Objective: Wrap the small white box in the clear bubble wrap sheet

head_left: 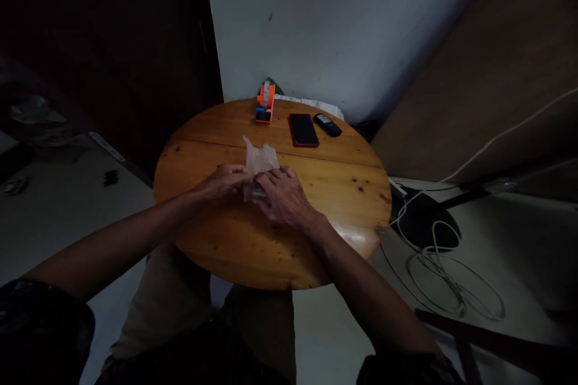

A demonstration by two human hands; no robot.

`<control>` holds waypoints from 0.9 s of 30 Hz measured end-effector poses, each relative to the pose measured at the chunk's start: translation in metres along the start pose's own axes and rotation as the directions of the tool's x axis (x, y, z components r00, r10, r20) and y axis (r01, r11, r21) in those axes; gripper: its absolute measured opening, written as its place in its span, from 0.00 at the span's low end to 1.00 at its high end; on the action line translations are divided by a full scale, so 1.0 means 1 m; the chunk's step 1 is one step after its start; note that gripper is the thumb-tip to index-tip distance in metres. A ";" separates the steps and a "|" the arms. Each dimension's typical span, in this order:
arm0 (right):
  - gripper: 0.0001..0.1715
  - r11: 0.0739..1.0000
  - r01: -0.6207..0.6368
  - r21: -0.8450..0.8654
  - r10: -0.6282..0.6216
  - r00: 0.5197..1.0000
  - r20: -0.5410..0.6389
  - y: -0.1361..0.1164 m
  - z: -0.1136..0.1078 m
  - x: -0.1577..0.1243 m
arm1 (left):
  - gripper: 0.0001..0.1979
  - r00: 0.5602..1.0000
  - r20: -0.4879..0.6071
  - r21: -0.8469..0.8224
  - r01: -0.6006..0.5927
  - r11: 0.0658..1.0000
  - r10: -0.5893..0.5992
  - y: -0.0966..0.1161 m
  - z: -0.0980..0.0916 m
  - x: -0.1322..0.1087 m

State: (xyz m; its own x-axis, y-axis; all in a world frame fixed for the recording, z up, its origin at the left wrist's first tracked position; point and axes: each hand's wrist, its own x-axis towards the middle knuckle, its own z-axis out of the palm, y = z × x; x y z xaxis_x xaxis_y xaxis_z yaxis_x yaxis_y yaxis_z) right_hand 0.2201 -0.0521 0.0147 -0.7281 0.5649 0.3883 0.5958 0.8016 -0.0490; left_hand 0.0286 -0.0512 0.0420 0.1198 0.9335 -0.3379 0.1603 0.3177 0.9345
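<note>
Dark sleeves lie nearest. We hold the plastic wrap near the middle of the table, left hand pinching its left edge, right hand gripping its right, presumably to steady it. It looks whitish, translucent, crumpled. The tape dispenser stands beyond, probably leaving working room.

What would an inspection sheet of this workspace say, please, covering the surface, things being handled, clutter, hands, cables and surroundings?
Surface: round wooden table, knots visible, glare near the right edge.
Job's things: crumpled translucent wrap, between the hands.
Clutter: orange tape dispenser, red-edged dark slab and black handset, all toward the far side.
Hands: left hand at the wrap's left side, right hand over its near right part; exact grip partly hidden.
Cables: pale cable, looped loosely on the floor, right of the table.
Surroundings: pale wall behind, brown panel at right; dim light.
</note>
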 end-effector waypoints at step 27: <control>0.34 0.923 -0.324 0.209 0.299 0.943 0.145 0.039 -0.027 -0.020 | 0.15 0.763 0.294 0.685 -0.588 0.431 0.576 -0.023 0.009 0.001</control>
State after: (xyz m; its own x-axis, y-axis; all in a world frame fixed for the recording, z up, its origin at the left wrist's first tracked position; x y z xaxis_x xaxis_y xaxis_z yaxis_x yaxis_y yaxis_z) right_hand 0.2670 -0.0369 0.0295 -0.5582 0.8006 0.2178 0.7149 0.5973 -0.3635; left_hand 0.0338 -0.0587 0.0193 0.4715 0.8464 0.2474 0.6692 -0.5261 0.5247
